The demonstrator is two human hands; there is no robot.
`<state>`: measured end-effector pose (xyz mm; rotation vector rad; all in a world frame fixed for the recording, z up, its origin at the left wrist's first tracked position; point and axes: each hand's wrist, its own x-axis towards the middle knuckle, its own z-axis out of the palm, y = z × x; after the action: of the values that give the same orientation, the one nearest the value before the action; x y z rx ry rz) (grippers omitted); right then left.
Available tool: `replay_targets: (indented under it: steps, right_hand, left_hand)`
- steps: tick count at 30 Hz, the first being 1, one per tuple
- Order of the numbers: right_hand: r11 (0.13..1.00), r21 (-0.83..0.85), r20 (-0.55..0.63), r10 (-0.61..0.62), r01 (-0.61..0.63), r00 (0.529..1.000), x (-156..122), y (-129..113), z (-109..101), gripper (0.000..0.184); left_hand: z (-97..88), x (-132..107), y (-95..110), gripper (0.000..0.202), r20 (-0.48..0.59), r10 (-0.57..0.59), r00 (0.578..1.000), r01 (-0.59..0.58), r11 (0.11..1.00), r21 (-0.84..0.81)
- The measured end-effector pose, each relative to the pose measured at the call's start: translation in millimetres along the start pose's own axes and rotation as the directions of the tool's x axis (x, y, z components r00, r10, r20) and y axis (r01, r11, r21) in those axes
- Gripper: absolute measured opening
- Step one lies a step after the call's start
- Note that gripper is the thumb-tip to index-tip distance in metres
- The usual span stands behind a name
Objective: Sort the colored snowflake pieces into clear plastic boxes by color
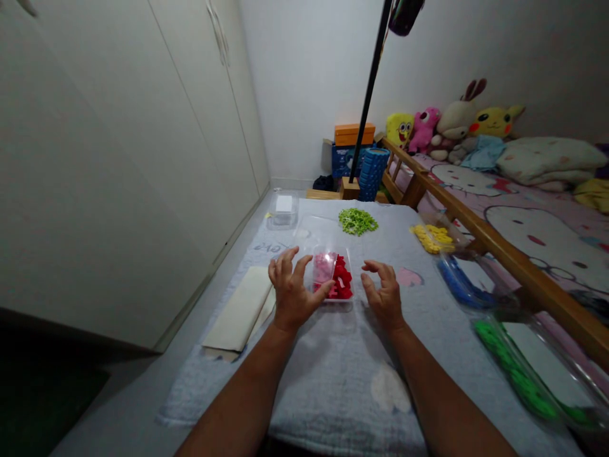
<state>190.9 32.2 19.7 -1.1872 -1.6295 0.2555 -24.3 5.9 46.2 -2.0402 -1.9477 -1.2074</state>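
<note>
A small clear plastic box (332, 277) holding red and pink pieces sits on a pale blue blanket (333, 355) in front of me. My left hand (291, 289) is at the box's left side, fingers spread and curved, thumb touching its near left corner. My right hand (383, 293) hovers just right of the box, fingers apart and bent, holding nothing. A pile of light green pieces (358, 221) lies further back on the blanket.
A clear lid (283, 209) lies at the back left, a cream pad (240, 311) at the left. Bags of yellow (432, 238), blue (459, 282) and green (516, 374) pieces line the right beside a wooden bed rail (499, 251). A black pole (368, 95) stands behind.
</note>
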Motion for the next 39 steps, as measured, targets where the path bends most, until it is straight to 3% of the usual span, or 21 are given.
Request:
replay_targets:
  steps: [6, 11, 14, 18, 27, 30, 34, 39]
  right_hand:
    - [0.998, 0.055, 0.107, -0.01, 0.004, 0.994, -9.1, -23.0, 6.8, 0.04]
    - [0.999, 0.029, 0.118, -0.042, 0.039, 0.992, -9.5, -22.2, 9.0, 0.034]
    - [0.999, 0.018, 0.116, -0.042, 0.04, 0.992, -8.1, -19.6, 9.2, 0.029]
    - [1.0, 0.017, 0.1, -0.022, 0.021, 0.995, -7.4, -15.4, 10.8, 0.027]
    - [0.999, -0.037, 0.145, -0.006, 0.012, 0.989, -7.9, -14.9, 14.1, 0.023]
    - [1.0, -0.025, 0.156, 0.008, -0.004, 0.988, -8.0, -15.4, 15.4, 0.024]
    - [1.0, 0.005, 0.17, 0.028, -0.03, 0.985, -9.4, -14.8, 15.9, 0.027]
    - [0.982, 0.085, 0.227, 0.148, -0.171, 0.962, -13.2, -15.9, 13.4, 0.037]
  left_hand:
    - [0.8, -12.2, 21.7, 0.062, 0.079, 0.062, 0.995, -0.059, 0.998, -0.037]
    - [8.0, -18.1, 23.8, 0.061, 0.078, 0.093, 0.993, -0.086, 0.992, -0.09]
    - [6.5, -18.6, 25.0, 0.049, 0.107, 0.102, 0.989, -0.085, 0.985, -0.149]
    - [2.7, -18.0, 26.4, 0.029, 0.08, 0.044, 0.996, -0.024, 0.971, -0.236]
    - [9.0, -8.3, 13.7, 0.022, 0.105, -0.171, 0.98, 0.2, 0.867, -0.457]
    - [16.0, -6.9, 6.9, 0.027, 0.168, -0.304, 0.938, 0.347, 0.797, -0.494]
    - [27.0, -4.8, -2.5, 0.043, 0.25, -0.482, 0.84, 0.531, 0.636, -0.559]
    - [35.9, -2.9, -8.8, 0.05, 0.446, -0.496, 0.745, 0.645, 0.366, -0.671]
